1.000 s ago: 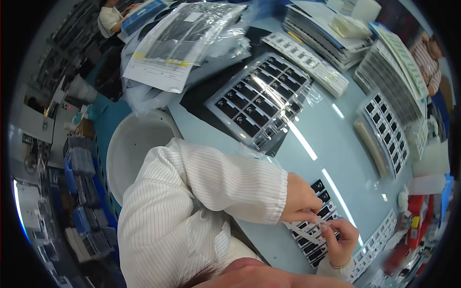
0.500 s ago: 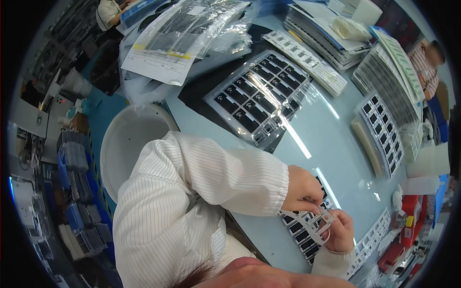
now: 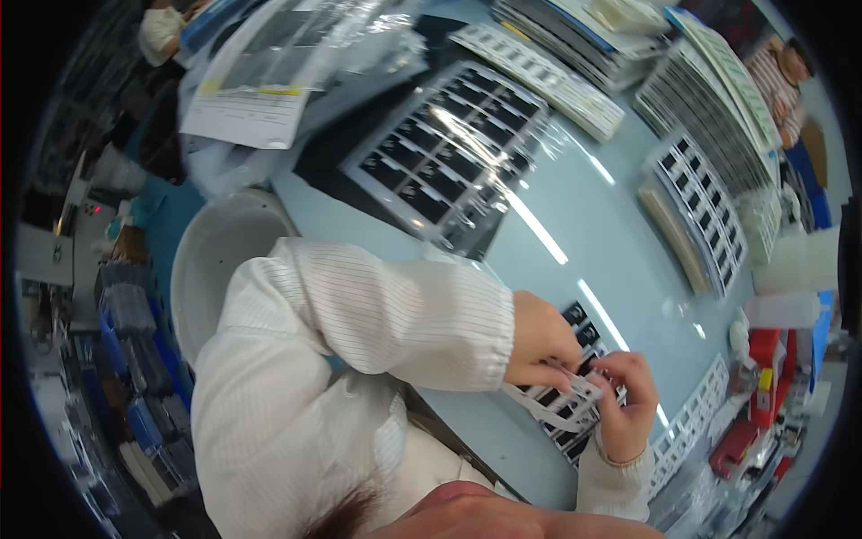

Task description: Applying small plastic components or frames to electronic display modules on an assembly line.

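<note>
My left hand (image 3: 544, 346) reaches in from the left, its fingers pinched on a thin white cut-out frame (image 3: 567, 415). Facing it, my right hand (image 3: 626, 404) is closed with thumb and fingertips at the frame's right end. Any smaller piece between the fingertips is too small to make out. Right below both hands lies a white tray of dark rectangular pieces (image 3: 584, 331), partly covered by the hands and the frame.
Farther back on the glossy table lies a clear tray of black parts (image 3: 449, 148). Stacked trays (image 3: 696, 211) and sheet piles (image 3: 575, 45) stand at the right and back. A white bucket (image 3: 202, 260) is at the left. Red boxes (image 3: 763, 377) line the right edge.
The whole view has shifted, so the table's things sit farther left and higher. The fingertips of my right hand have curled in closer to my left hand over the white frame.
</note>
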